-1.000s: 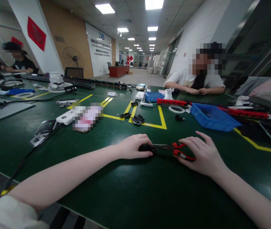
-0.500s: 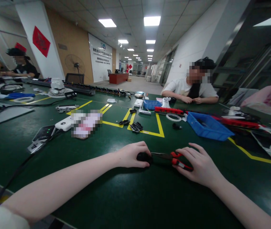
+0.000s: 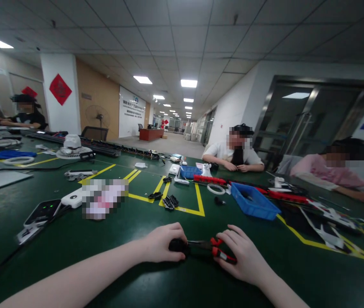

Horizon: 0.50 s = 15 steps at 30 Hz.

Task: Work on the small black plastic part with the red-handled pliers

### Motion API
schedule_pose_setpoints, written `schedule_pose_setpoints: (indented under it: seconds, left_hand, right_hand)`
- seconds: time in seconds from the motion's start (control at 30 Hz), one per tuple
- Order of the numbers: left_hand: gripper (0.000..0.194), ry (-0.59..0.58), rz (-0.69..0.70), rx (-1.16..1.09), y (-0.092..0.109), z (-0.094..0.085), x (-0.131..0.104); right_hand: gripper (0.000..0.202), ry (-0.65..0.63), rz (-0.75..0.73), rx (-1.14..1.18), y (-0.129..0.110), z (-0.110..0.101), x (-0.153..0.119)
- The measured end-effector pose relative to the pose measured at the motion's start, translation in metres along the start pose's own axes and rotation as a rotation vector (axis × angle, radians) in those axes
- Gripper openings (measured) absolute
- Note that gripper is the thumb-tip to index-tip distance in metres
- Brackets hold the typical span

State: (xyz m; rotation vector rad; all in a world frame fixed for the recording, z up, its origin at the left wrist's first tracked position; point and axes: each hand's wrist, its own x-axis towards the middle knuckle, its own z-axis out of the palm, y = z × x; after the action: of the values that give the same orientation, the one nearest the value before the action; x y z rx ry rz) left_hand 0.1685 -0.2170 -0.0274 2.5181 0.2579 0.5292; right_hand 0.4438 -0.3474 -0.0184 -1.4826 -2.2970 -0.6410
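Low over the green table (image 3: pixel 111 239), my left hand (image 3: pixel 162 242) is closed around a small black part (image 3: pixel 178 245) whose exact kind I cannot make out. My right hand (image 3: pixel 245 256) grips the red-and-black handles of a pair of long-nose pliers (image 3: pixel 215 248). The jaws point left and their tips meet the black part; whether they clamp it is too small to tell. Beyond my hands, a cluster of small black parts (image 3: pixel 170 202) lies by the yellow tape, with another black piece (image 3: pixel 219 201) to its right.
A blue bin (image 3: pixel 254 203) stands right of centre, with red rails (image 3: pixel 284 195) behind it. To the left lie a blurred phone (image 3: pixel 105 201), a white device (image 3: pixel 72 197) and a black device with green lights (image 3: pixel 43 212). Co-workers (image 3: pixel 235 156) sit across the table.
The camera view has tilted up and turned right, so everything appears lower and further left. My hands keep the same hold on the black part and the pliers.
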Motion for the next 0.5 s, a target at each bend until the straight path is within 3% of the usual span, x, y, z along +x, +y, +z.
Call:
schedule_pose_setpoints:
  seconds: [0.27,0.5]
  left_hand:
    - [0.032,0.006,-0.006,0.003,0.003,0.003,0.0]
    - [0.03,0.013,0.006,-0.006,0.002,0.003,0.002]
  right_hand:
    - [0.037,-0.087,0.052,0.034,-0.012,-0.016,0.005]
    - [0.036,-0.169,0.127,0.088,-0.012,-0.018,0.005]
